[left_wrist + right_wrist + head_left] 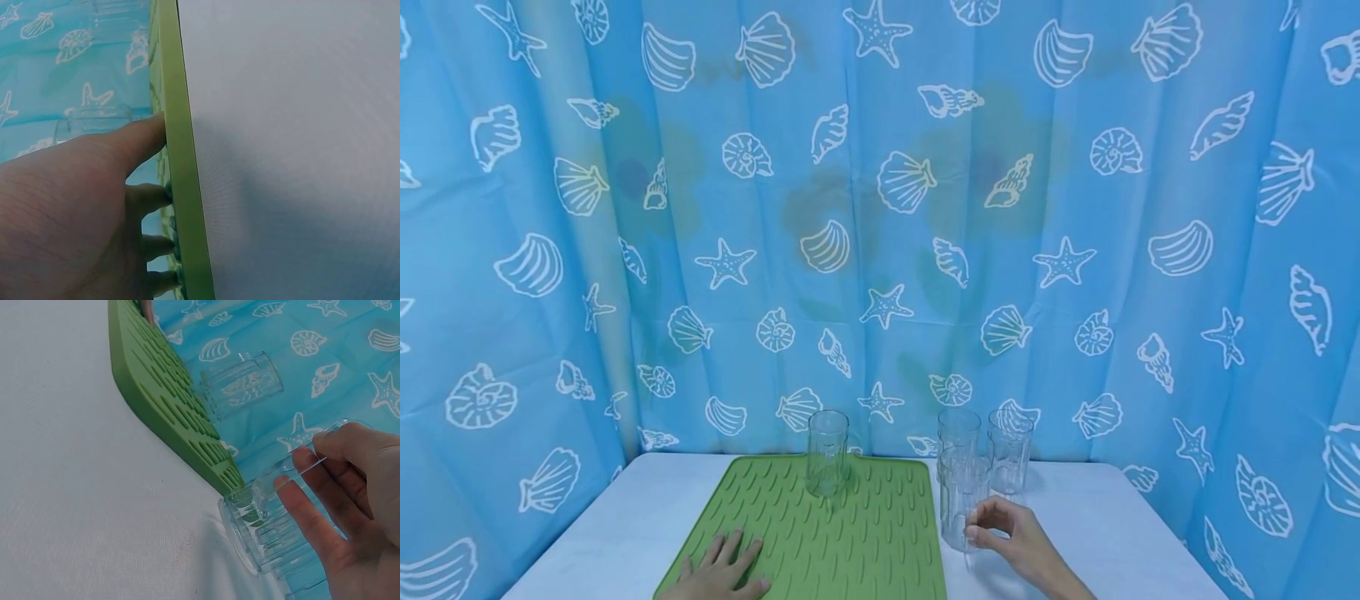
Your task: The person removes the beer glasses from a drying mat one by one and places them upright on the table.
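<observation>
My left hand (718, 571) rests with spread fingers on the left part of a green ridged drying mat (880, 533). In the left wrist view the fingertips touch the mat's surface near its thick edge (187, 187). Right of the mat, my right hand (1018, 537) pinches the handle of a clear glass mug (955, 508) between thumb and fingers. That mug (262, 531) stands upright on the table, close beside the mat's right edge. Another clear glass mug (827, 458) stands on the far part of the mat.
Behind the held mug stand two more clear glasses (958, 425) (1011, 454), partly overlapped by it. A white tablecloth (1120, 533) covers the table. A blue curtain with white shells (880, 250) hangs right behind the far edge and along both sides.
</observation>
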